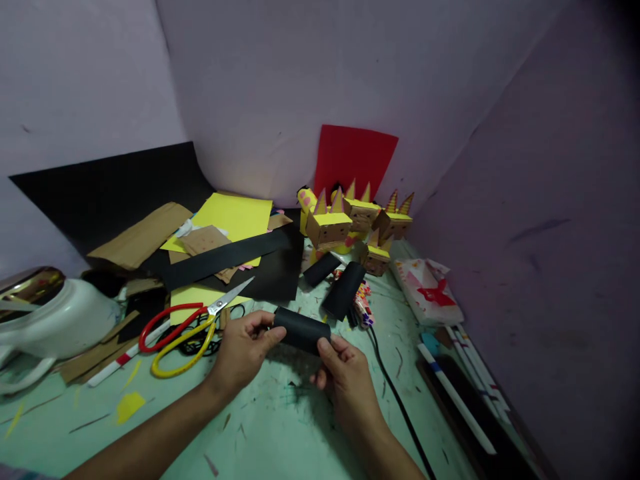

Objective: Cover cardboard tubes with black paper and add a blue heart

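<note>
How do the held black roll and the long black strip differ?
The black roll is a tube; the black strip is flat. Left hand and right hand hold the roll; the strip lies across a yellow sheet. The strip looks longer than the roll. Both are black.

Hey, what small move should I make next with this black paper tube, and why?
I'd probably set the black paper tube down beside the nearest similar tube. Your left hand and right hand hold it at opposite ends, it looks fully rolled, and that matching one is just beyond it.
</note>
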A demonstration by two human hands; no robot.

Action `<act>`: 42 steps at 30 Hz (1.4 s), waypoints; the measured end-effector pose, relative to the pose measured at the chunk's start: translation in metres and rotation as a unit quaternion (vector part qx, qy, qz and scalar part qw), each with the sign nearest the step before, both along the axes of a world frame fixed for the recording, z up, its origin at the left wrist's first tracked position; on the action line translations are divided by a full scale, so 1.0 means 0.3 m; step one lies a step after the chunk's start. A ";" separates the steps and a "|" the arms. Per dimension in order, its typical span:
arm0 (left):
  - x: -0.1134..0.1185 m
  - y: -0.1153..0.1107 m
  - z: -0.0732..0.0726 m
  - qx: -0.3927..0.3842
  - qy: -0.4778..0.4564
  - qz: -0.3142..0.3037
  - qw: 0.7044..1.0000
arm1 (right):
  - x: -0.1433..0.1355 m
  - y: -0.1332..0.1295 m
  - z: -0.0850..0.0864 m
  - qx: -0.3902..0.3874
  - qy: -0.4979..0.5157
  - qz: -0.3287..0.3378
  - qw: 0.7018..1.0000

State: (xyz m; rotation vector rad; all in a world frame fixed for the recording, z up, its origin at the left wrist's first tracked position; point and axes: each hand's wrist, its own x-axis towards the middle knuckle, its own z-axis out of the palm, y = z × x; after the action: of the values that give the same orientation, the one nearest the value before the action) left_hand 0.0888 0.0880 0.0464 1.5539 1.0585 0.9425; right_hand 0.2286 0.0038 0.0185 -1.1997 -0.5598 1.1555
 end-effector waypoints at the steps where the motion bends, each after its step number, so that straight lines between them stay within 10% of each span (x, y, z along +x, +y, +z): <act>1: 0.000 -0.005 -0.002 -0.008 -0.003 -0.003 1.000 | 0.001 -0.002 -0.002 -0.007 -0.017 -0.015 1.000; 31: 0.016 0.009 -0.051 -0.252 -0.097 -0.053 0.962 | 0.005 -0.012 0.016 0.059 -0.181 -0.088 0.978; 42: 0.024 0.004 -0.031 -0.266 -0.097 -0.057 0.957 | 0.019 -0.037 0.020 0.145 -0.443 -0.148 0.872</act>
State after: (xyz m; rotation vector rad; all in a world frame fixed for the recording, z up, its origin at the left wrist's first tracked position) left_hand 0.0960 0.0891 0.0370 1.0417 0.9704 0.6439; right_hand 0.2343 -0.0071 0.0244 -1.4529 -1.1405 0.1823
